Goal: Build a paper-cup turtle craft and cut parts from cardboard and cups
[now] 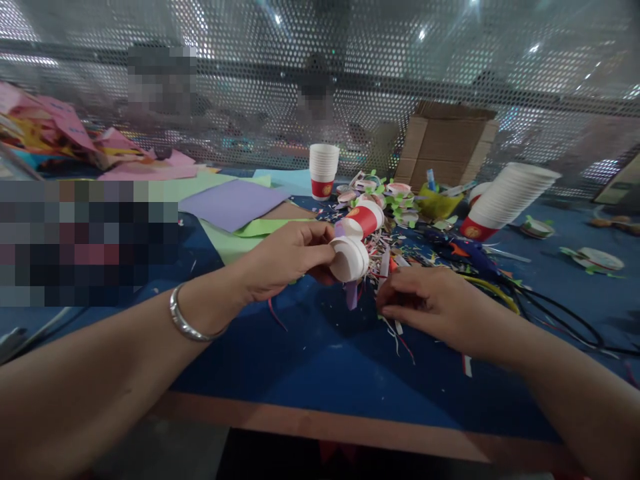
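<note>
My left hand (305, 257) pinches a white paper-cup base (349, 260), a short round piece with its flat face toward me. Purple paper strips (352, 295) stick out from its top and bottom. Just behind it, a red-and-white paper cup (367, 219) lies on its side among the scraps. My right hand (425, 300) is low over the paper shreds (395, 327), fingers curled together; whether anything is between them is hidden. A small orange piece shows beside its fingertips. Farther right lies a blue glue gun (470, 257) with an orange trigger.
Stacked paper cups (510, 193) lean at the right; another cup stack (324, 170) stands at the back. Small cup crafts with green paper (400, 200) pile up by a yellow container (439, 202). Coloured sheets (235, 202) lie left, black cables (565, 327) right. A perforated metal screen rises behind.
</note>
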{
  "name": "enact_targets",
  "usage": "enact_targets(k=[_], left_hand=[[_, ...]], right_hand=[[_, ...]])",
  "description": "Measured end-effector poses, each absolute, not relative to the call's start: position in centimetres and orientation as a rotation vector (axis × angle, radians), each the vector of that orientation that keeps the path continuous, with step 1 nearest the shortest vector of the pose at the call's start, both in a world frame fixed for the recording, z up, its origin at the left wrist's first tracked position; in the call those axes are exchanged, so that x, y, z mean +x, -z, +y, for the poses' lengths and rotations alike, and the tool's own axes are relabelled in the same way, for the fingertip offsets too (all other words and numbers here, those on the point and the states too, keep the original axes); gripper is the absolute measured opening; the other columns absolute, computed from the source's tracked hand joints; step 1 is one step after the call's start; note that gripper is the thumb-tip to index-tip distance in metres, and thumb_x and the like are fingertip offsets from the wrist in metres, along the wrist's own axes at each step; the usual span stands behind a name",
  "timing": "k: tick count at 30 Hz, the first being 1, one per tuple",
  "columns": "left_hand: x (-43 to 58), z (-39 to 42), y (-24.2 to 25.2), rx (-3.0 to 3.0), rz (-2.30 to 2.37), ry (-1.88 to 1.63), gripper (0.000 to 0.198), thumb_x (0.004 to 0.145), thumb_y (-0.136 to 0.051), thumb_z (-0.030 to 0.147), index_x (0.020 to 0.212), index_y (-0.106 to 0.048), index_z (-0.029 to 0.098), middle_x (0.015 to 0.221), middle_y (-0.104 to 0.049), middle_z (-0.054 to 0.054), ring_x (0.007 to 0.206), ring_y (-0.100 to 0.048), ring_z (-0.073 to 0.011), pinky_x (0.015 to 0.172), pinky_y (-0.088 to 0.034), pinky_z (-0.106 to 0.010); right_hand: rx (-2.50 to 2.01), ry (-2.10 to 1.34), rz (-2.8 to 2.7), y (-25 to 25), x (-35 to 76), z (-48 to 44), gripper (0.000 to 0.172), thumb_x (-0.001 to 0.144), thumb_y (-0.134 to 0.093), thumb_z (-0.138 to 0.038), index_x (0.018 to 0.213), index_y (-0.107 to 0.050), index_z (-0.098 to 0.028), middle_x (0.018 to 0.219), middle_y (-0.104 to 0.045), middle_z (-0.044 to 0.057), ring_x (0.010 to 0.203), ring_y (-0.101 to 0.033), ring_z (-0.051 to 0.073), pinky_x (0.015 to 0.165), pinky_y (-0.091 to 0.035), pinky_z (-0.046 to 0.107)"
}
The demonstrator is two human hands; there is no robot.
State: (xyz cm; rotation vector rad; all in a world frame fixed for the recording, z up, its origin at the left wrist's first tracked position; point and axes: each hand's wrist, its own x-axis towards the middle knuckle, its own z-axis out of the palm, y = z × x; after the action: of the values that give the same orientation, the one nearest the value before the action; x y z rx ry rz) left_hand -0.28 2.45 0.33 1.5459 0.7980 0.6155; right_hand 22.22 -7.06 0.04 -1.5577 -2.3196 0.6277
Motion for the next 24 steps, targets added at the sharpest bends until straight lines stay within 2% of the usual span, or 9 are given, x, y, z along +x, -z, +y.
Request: enact_targets(k=[3,6,10,13,17,24], left_hand=[[-0.3,2.3,-0.3,1.539,0.763,-0.585,0.005,0.08,-0.063,0.011,0.083,-0.063,0.014,0.083,-0.067,-0.002,0.071,-0.065,-0.01,0.06,-0.054,-0.019],[-0.1,2.0,-0.2,1.512,0.728,-0.582,0.008,0.076,-0.066,0.008,0.082,-0.063,0.013,0.08,-0.069,-0.001,0.072,-0.067,-0.0112,0.063,-0.057,-0.02],[0.4,1.6,0.0,1.477,0.715,-0.614,0.012,0.072,-0.069,0.006,0.079,-0.063,0.013,0.075,-0.069,0.0,0.069,-0.068,-0.0109,0.063,-0.059,-0.021],[0.7,1.5,0.2,1.461,0.712,-0.617,0.013,0.071,-0.07,0.005,0.078,-0.062,0.013,0.073,-0.07,0.001,0.067,-0.069,-0.0107,0.061,-0.058,-0.02],[0.8,1.5,0.5,1.455,0.696,-0.613,0.012,0.072,-0.067,0.004,0.078,-0.061,0.013,0.073,-0.071,0.0,0.068,-0.07,-0.0117,0.061,-0.059,-0.02],[0.8,1.2,0.3,1.408,0.697,-0.595,0.014,0.07,-0.068,0.002,0.076,-0.06,0.012,0.073,-0.07,0.001,0.068,-0.07,-0.0115,0.063,-0.059,-0.021]], right_hand=[[-1.479,-0.637,-2.103,-0.6,22.1,-7.2,0.013,0.092,-0.064,-0.036,0.088,-0.071,-0.025,0.086,-0.068,0.001,0.077,-0.062,0.016,0.069,-0.047,0.029],[-1.437,-0.654,-1.884,-0.9,21.8,-7.5,0.019,0.091,-0.066,-0.043,0.09,-0.071,-0.025,0.086,-0.067,0.001,0.07,-0.059,0.014,0.061,-0.046,0.026],[-1.387,-0.687,-1.734,-1.0,21.2,-7.8,0.017,0.091,-0.068,-0.039,0.089,-0.068,-0.022,0.076,-0.065,-0.003,0.051,-0.048,0.006,0.046,-0.038,0.02],[-1.368,-0.726,-1.674,-0.8,20.8,-7.8,0.016,0.09,-0.069,-0.037,0.089,-0.067,-0.021,0.071,-0.061,-0.004,0.046,-0.044,0.004,0.04,-0.033,0.018],[-1.316,-0.712,-1.662,-0.4,20.6,-7.7,0.015,0.091,-0.069,-0.035,0.089,-0.067,-0.02,0.068,-0.058,-0.005,0.047,-0.045,0.004,0.04,-0.032,0.018],[-1.295,-0.601,-1.725,-0.1,20.5,-7.6,0.011,0.094,-0.066,-0.031,0.092,-0.067,-0.021,0.073,-0.061,-0.004,0.058,-0.048,0.005,0.049,-0.037,0.016]])
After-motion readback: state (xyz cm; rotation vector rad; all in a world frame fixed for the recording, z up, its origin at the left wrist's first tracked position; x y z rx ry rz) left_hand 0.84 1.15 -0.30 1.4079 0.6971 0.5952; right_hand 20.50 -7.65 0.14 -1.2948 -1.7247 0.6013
